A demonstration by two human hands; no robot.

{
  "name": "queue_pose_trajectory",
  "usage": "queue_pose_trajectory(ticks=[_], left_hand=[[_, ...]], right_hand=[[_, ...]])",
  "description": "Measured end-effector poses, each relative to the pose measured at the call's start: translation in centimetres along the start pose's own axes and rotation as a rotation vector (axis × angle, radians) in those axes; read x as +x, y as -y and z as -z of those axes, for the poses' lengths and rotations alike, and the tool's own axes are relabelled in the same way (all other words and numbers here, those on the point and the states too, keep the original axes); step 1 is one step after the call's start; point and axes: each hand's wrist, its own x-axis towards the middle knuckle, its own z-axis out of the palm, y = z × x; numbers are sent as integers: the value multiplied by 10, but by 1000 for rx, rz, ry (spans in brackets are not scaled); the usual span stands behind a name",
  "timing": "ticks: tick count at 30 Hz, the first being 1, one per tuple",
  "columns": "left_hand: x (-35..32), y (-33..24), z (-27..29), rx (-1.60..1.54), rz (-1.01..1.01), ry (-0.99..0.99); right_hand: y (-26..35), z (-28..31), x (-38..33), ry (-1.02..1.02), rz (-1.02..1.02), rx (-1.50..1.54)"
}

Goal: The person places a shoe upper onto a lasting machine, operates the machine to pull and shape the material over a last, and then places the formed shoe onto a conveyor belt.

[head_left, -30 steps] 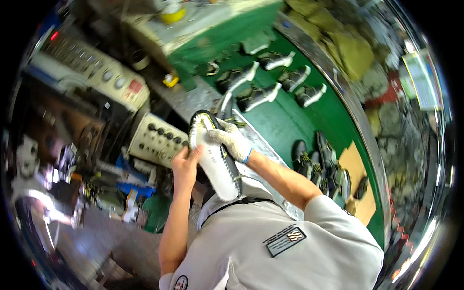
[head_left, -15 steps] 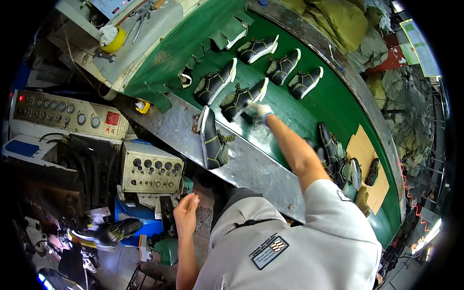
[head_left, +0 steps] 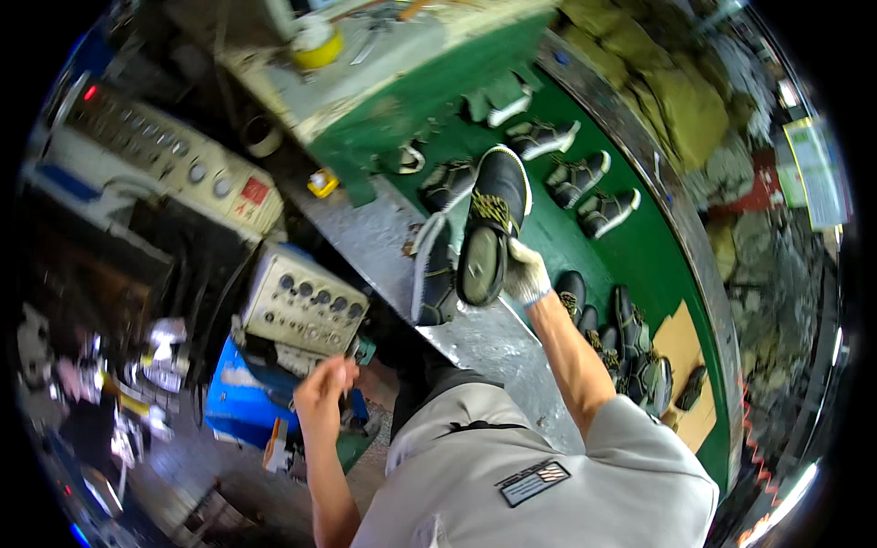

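Observation:
A black shoe [head_left: 500, 181] with yellow laces and a white sole edge is held up over the bench, its heel end nearest me. My right hand [head_left: 527, 274], in a white glove, grips it at the heel from the right; some fingers are hidden behind the shoe. Just left of it, another black shoe [head_left: 433, 274] rests on the metal edge of the bench. My left hand [head_left: 326, 388] is bare and hangs beside a control box [head_left: 306, 301], fingers curled together, with nothing visible in them.
Several black shoes [head_left: 577, 178] stand on the green bench surface [head_left: 548, 247]. More shoes [head_left: 630, 333] cluster at the right, next to a cardboard sheet [head_left: 687, 352]. A longer control panel [head_left: 174, 155] is at the left. A yellow tape roll [head_left: 317, 47] sits on the upper ledge.
My right hand has taken a shoe from the green surface and brought it up toward me. My left hand has shifted slightly left. The whole view has turned and moved.

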Motion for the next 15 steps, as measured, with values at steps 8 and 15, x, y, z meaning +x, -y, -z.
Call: queue_pose_trajectory(ticks=[8, 15], left_hand=[[62, -45, 87, -353, -150, 33], [1, 19, 224, -568, 41, -349]], right_hand=[[-185, -188, -43, 145, -294, -281], [-310, -275, -47, 287, -604, -436]])
